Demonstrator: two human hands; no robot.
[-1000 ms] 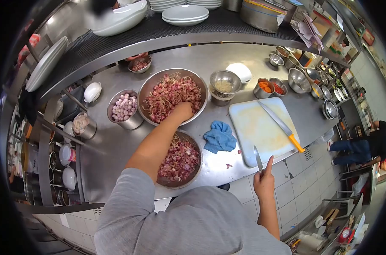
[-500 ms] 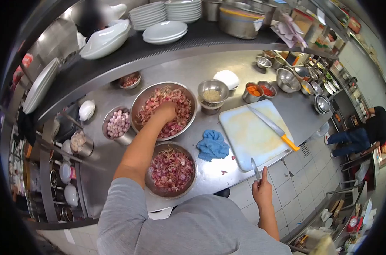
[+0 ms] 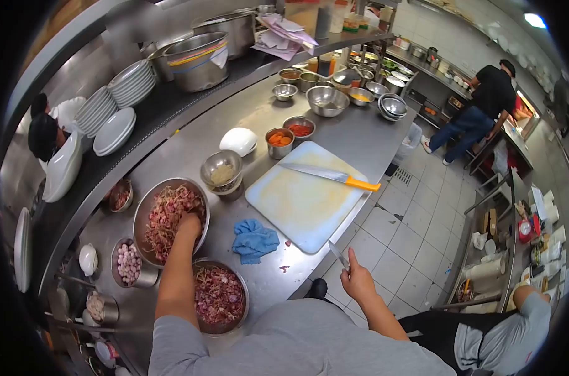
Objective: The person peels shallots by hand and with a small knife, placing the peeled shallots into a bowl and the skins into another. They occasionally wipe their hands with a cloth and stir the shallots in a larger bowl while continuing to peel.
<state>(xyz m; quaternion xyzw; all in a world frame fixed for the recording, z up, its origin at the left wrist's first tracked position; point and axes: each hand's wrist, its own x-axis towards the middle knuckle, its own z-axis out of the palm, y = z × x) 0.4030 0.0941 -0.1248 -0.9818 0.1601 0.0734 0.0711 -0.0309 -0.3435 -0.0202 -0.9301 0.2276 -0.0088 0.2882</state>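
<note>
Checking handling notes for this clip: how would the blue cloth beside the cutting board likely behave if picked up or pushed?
The blue cloth lies crumpled in soft folds, so it would probably droop limply when lifted. It looks light for its bulk. Pushed across the smooth steel counter, it would likely bunch and slide rather than roll.

My left hand (image 3: 188, 224) in shallot bowl (image 3: 147, 210), right hand (image 3: 358, 282) gripping small knife (image 3: 337, 254), board (image 3: 303, 200) with orange-handled knife (image 3: 332, 177), blue cloth (image 3: 254, 240) between.
</note>
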